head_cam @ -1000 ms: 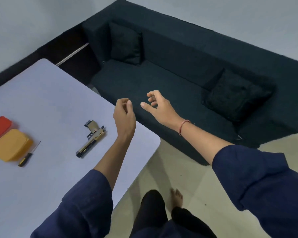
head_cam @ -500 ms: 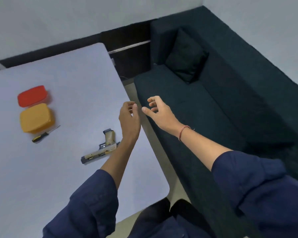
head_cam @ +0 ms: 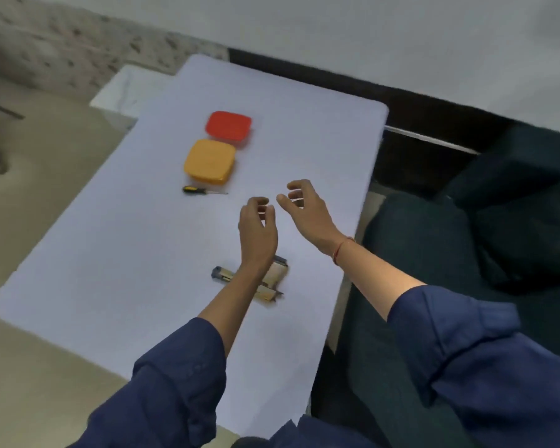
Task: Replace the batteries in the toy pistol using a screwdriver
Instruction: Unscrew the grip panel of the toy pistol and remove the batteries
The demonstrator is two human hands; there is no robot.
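Plainly, both of our hands hang over the table [head_cam: 136, 260] and hold nothing. Our left hand [head_cam: 257, 231] has its fingers loosely curled inward, with the thumb close to them. Our right hand [head_cam: 306, 208] is spread wider, with a clear gap between thumb and bent fingers. A thin red thread [head_cam: 341, 251] circles the right wrist, and dark blue cloth sleeves [head_cam: 175, 376] are pushed up both forearms.

The table is a smooth, matte, pale lilac slab with rounded corners. The toy pistol [head_cam: 276, 272] lies flat on it near the right edge, partly hidden under our left forearm. It looks like hard plastic, tan with dark ends, though blur softens the detail. Its long axis runs across the table from left to right, slanting a little towards us on the right. What we take for the muzzle points left, and the blocky grip sticks out away from us.

Further off lies the screwdriver [head_cam: 201, 190], with a yellow and black handle on the left and a thin metal shaft pointing right. Just beyond it sits a rounded orange box [head_cam: 209, 161], and beyond that a rounded red box [head_cam: 228, 126], both glossy plastic. A dark fabric sofa [head_cam: 485, 240] stands to the right of the table.
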